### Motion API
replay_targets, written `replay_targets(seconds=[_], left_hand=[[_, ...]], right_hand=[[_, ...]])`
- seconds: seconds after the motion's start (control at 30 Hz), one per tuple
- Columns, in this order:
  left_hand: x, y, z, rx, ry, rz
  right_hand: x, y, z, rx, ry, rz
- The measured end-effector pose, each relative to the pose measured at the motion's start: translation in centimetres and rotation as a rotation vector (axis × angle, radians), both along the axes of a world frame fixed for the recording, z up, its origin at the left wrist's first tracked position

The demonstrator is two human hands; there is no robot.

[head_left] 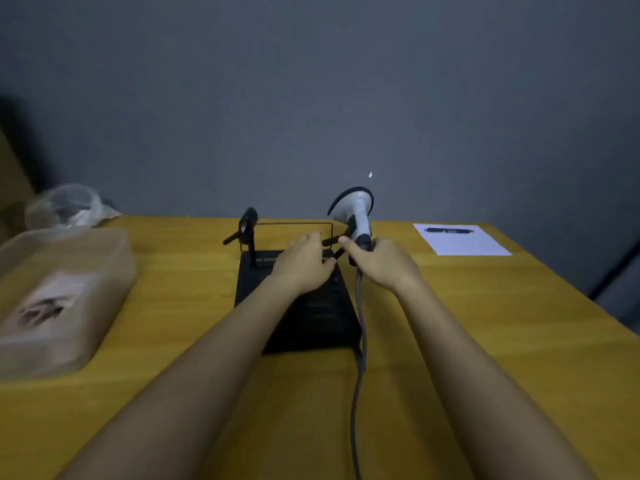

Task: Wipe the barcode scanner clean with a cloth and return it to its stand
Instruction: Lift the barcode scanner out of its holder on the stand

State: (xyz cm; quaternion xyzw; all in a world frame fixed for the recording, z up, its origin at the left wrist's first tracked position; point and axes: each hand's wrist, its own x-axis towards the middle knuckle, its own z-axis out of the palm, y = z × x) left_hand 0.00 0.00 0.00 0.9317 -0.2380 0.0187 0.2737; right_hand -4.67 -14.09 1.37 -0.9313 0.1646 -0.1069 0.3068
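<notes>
A white and black barcode scanner (354,211) stands upright at the right side of a black stand (311,320) in the middle of the yellow table. My right hand (382,263) is closed around the scanner's handle. A grey cable (358,358) runs from the handle down toward me. My left hand (304,263) rests flat on top of the stand, fingers spread, next to a black prong. A pinkish cloth (45,306) lies inside a clear plastic box at the left.
The clear plastic box (104,271) sits at the left edge of the table (485,323). A crumpled clear bag (65,204) lies behind it. A white sheet of paper (464,242) with a dark pen (448,230) is at the back right. A grey wall stands behind.
</notes>
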Motion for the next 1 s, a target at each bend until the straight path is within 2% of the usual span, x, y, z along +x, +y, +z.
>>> replay_targets(seconds=[0.13,0.27,0.37,0.57,0.7,1.0], left_hand=[[2.9,-1.9,0.4,0.048,0.072,-0.060],[5.0,-3.6,0.7,0.031,0.134,-0.190],[5.8,-4.7,-0.2,0.001,0.143,-0.195],[6.1,-4.5,-2.3,-0.211,0.157,-0.187],[6.3,-4.0,-2.5,-0.279,0.200,-0.222],[6.0,-4.0,-3.0,-0.209,0.099,-0.304]], right_hand=[[1.3,-0.4,0.2,-0.149,0.058,-0.016],[1.9,-1.3,1.0,-0.045,0.095,0.037],[2.0,-1.7,0.9,0.024,0.125,0.073],[2.1,-1.8,1.0,0.006,0.161,0.069],[1.9,-1.6,0.6,0.025,0.139,0.100],[1.5,-1.9,-0.3,-0.026,0.079,0.068]])
